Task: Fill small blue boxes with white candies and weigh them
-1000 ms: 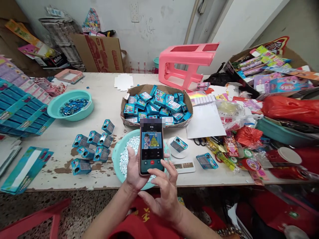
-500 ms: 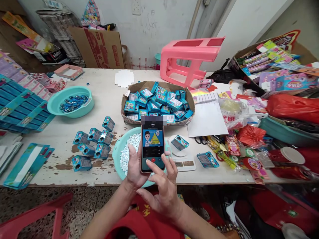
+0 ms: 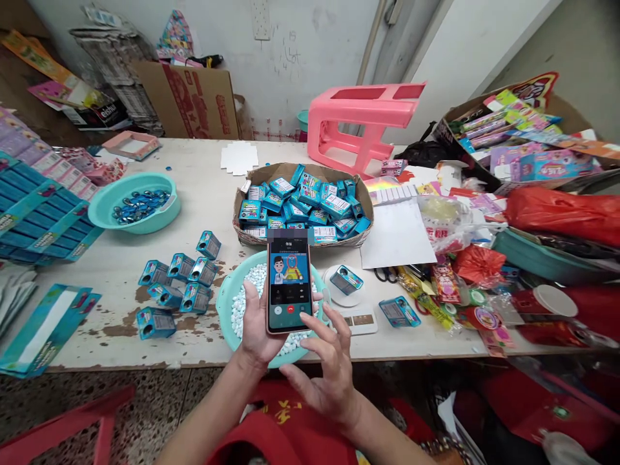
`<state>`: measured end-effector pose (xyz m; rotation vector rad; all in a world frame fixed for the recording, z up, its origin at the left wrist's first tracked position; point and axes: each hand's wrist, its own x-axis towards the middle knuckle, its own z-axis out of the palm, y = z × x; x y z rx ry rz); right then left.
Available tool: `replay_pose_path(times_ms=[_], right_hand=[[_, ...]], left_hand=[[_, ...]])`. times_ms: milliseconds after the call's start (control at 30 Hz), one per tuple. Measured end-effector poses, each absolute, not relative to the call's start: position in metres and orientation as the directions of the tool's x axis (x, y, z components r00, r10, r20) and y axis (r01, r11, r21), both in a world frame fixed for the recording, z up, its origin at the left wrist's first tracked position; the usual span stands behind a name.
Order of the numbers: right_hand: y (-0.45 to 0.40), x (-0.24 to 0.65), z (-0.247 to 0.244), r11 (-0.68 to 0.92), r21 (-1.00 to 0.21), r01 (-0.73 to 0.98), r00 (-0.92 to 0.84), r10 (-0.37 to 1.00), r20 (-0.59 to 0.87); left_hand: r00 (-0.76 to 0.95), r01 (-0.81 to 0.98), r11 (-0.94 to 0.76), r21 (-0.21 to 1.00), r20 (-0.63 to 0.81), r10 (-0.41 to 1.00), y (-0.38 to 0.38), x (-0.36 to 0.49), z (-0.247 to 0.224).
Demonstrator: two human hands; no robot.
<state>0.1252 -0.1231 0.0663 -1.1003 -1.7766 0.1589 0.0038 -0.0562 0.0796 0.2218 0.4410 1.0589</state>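
Note:
A smartphone (image 3: 289, 284) with a lit screen rests in my left hand (image 3: 260, 329), its fingers wrapped behind it. The screen shows a cartoon figure and a red round button. My right hand (image 3: 332, 361) hovers at the phone's lower right, fingers apart, holding nothing; one fingertip is close to the screen. Beneath the phone stands a turquoise basin (image 3: 223, 310) of small white pellets, partly hidden by the phone and my hands. Just right of it, a blue box (image 3: 346, 279) lies on a white scale (image 3: 361, 323). Another blue box (image 3: 399, 312) lies on the table beside the scale.
A cardboard tray (image 3: 242, 240) full of blue boxes stands behind the phone. Several open blue boxes (image 3: 195, 297) stand to the left, near a second turquoise basin (image 3: 99, 206) with shiny blue pieces. A pink stool (image 3: 320, 123) lies at the back. Packets and bags crowd the right.
The phone and my left hand have shifted slightly left in view. My right index finger has moved rightward across the lower screen, uncovering the red button. The picture on the screen has changed.

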Motion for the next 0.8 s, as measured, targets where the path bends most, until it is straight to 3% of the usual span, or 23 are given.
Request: replay_pose_path(times_ms=[233,333,400,467,567,800], right_hand=[[-0.136,0.146,0.053,0.439,-0.712,0.548,0.045,0.834,0.549],[-0.141,0.151,0.050,0.233,-0.895,0.381,0.136,0.943,0.303],[-0.142,0.151,0.051,0.032,-0.989,0.146,0.131,0.990,0.051],[-0.140,0.151,0.054,-0.123,-0.984,-0.133,0.068,0.989,-0.133],[-0.135,0.154,0.058,-0.187,-0.896,-0.402,0.018,0.977,-0.212],[-0.135,0.186,0.060,-0.185,-0.819,-0.543,0.052,0.966,-0.253]], left_hand=[[0.469,-0.783,0.511,0.355,-0.202,0.860,-0.053,0.000,0.078],[0.480,-0.778,0.527,0.341,-0.217,0.850,-0.054,0.001,0.079],[0.495,-0.770,0.551,0.323,-0.243,0.834,-0.055,0.002,0.078],[0.521,-0.752,0.584,0.305,-0.268,0.810,-0.055,0.005,0.075],[0.580,-0.703,0.646,0.296,-0.286,0.762,-0.054,0.016,0.071],[0.674,-0.620,0.723,0.304,-0.266,0.689,-0.057,0.058,0.071]])
